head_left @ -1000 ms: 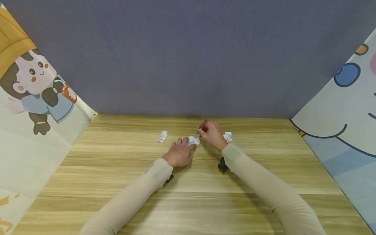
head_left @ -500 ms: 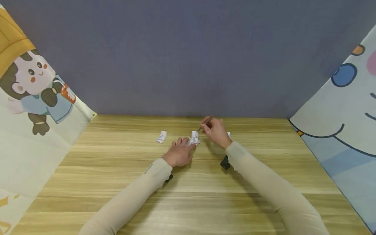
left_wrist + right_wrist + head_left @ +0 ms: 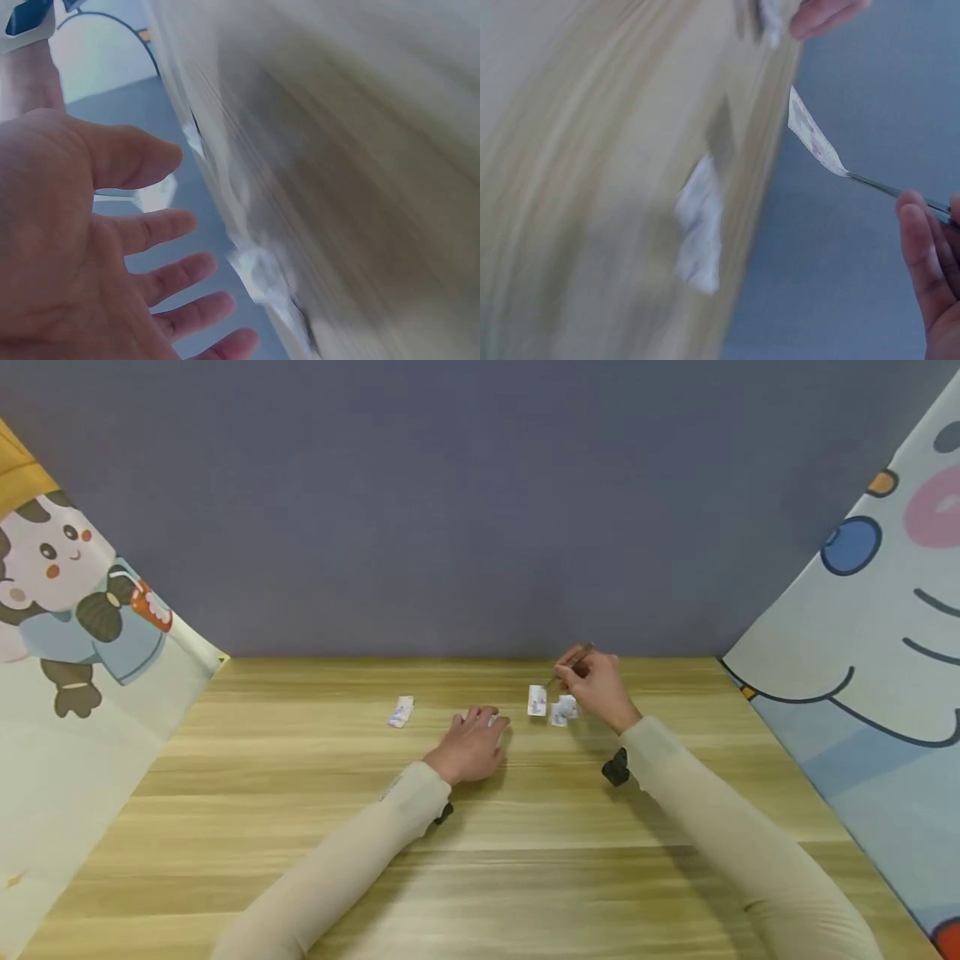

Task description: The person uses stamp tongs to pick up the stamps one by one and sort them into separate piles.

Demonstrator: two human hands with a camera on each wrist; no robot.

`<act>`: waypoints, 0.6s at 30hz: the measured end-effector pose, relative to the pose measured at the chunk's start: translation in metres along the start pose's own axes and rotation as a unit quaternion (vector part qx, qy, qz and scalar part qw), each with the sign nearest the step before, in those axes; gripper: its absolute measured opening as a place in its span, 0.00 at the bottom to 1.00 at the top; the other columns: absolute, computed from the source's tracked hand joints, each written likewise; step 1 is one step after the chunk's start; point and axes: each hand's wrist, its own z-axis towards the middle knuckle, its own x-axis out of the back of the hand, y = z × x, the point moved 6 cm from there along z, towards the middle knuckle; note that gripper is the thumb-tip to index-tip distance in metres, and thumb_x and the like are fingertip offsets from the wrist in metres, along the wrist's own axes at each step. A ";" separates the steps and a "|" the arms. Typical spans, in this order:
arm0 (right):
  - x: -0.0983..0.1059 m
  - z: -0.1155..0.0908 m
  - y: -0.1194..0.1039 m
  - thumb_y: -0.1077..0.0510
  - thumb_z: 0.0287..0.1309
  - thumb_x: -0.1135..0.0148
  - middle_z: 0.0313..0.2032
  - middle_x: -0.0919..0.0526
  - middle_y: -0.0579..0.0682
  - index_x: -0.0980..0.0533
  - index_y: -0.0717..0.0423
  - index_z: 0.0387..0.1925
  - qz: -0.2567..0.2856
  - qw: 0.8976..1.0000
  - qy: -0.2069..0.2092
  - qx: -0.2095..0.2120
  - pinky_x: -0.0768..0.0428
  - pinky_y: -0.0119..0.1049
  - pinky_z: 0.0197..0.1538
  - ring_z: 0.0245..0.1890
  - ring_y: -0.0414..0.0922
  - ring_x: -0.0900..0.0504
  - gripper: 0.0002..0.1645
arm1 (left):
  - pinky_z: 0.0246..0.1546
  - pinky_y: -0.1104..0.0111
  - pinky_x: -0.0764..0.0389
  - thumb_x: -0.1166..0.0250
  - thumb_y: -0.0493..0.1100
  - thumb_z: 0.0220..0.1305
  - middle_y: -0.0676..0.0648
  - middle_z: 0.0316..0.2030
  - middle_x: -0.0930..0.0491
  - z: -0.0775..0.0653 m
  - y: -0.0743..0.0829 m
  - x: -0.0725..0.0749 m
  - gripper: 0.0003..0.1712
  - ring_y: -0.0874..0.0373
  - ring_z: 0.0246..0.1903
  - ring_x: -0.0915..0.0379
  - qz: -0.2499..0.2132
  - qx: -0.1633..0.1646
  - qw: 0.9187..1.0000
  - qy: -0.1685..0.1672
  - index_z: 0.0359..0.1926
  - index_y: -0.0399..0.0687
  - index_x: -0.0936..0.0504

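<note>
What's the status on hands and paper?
Right hand pinching tweezers. Paper slip at their tip, lifted off table. Left hand relaxed, holding nothing. Nothing visibly in the way.

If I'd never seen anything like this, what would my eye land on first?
Probably the cartoon child in pale blue clothes at the far left and the huge white cartoon figure with a pink spot at the far right. Then, near the back of the wood-grain table, the right hand holds a slim metal tool with a small white printed paper slip raised at its tip.
</note>
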 end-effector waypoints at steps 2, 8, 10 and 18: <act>0.003 -0.003 0.010 0.63 0.62 0.40 0.24 0.18 0.53 0.21 0.59 0.35 -0.001 1.000 -0.005 -0.018 0.22 0.37 0.21 0.21 0.51 0.19 0.04 | 0.60 0.50 0.44 0.46 0.45 0.68 0.44 0.68 0.44 0.006 0.007 -0.002 0.30 0.48 0.66 0.50 0.003 0.000 1.000 -0.009 0.69 0.49 0.39; 0.004 -0.011 0.036 0.63 0.60 0.39 0.25 0.17 0.54 0.20 0.64 0.33 -0.012 0.998 -0.001 -0.056 0.22 0.35 0.23 0.22 0.49 0.18 0.05 | 0.62 0.48 0.46 0.46 0.46 0.68 0.48 0.69 0.43 0.026 0.030 -0.007 0.29 0.50 0.66 0.50 0.012 -0.005 1.000 -0.029 0.69 0.52 0.37; 0.003 -0.013 0.042 0.63 0.60 0.38 0.25 0.17 0.54 0.20 0.64 0.33 -0.027 0.998 0.001 -0.056 0.22 0.34 0.23 0.22 0.47 0.18 0.06 | 0.62 0.48 0.46 0.46 0.46 0.68 0.49 0.69 0.43 0.032 0.037 -0.009 0.29 0.50 0.66 0.50 0.019 -0.006 0.999 -0.041 0.69 0.53 0.37; 0.001 -0.019 0.052 0.64 0.59 0.38 0.26 0.17 0.53 0.19 0.65 0.34 -0.047 0.997 -0.007 -0.058 0.22 0.36 0.22 0.22 0.46 0.19 0.06 | 0.61 0.49 0.43 0.49 0.52 0.70 0.52 0.69 0.44 0.047 0.057 -0.020 0.30 0.50 0.64 0.48 0.092 -0.010 0.993 -0.071 0.70 0.52 0.39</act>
